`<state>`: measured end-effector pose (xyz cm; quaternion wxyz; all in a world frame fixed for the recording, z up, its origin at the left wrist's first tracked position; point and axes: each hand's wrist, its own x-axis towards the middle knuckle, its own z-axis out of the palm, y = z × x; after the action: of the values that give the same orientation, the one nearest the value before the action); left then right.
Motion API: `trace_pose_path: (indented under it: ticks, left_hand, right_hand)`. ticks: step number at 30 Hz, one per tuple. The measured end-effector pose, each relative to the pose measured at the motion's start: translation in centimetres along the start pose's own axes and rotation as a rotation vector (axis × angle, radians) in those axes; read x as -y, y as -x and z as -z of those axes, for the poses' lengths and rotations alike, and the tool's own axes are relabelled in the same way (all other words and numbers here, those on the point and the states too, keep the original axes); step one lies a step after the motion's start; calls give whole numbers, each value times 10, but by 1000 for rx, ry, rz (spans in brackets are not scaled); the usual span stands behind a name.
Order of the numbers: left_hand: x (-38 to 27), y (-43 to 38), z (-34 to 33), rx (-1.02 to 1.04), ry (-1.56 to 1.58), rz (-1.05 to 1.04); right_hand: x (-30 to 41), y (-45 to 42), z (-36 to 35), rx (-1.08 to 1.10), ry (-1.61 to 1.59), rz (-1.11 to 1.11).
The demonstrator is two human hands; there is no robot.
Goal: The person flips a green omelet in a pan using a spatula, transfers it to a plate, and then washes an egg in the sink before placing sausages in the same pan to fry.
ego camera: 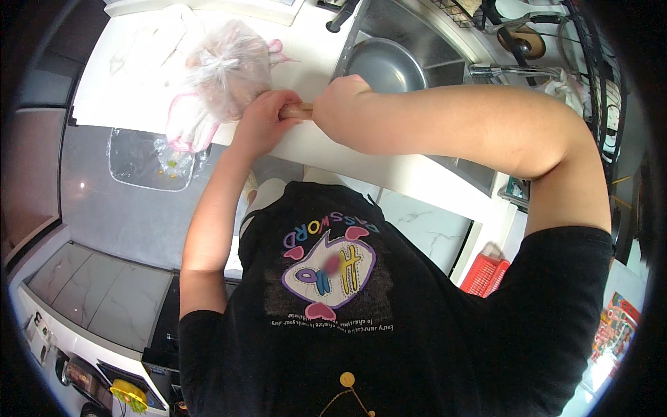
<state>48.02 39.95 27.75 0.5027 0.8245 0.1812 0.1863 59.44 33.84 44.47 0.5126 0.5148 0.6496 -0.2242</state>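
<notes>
Above the front edge of the white countertop, my left hand and my right hand grip a light brown elongated item between them. My fingers cover both its ends, so I cannot tell exactly what it is. Just beyond my left hand sits a knotted clear plastic bag with pinkish-brown contents, too blurred to name. A white cloth with pink trim hangs over the counter edge beside the bag. Past my right hand a round metal basin lies in the sink.
A faucet reaches over the sink from the right, near a black wire rack. Below the counter's left part stands a bin lined with clear plastic, scraps inside. A red plastic basket is low at the right.
</notes>
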Motion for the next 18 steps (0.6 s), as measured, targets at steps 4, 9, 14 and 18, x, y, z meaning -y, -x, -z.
trace_pose_path:
  ticks: [4,9,14,18]
  left_hand:
    - [-1,-1,3,4,-11,-37]
    - [0,1,-1,-27,-11,-36]
    - [1,-1,-4,-17,-5,-8]
    - [-10,-2,-1,-4,-13,74]
  right_hand:
    - [-3,-11,-12,-70,-80,-57]
    - [-27,-24,-72,-238,-334,-143]
    - [-29,-59,-142,-598,-419,-89]
    - [-22,-84,-170,-934,-475,-34]
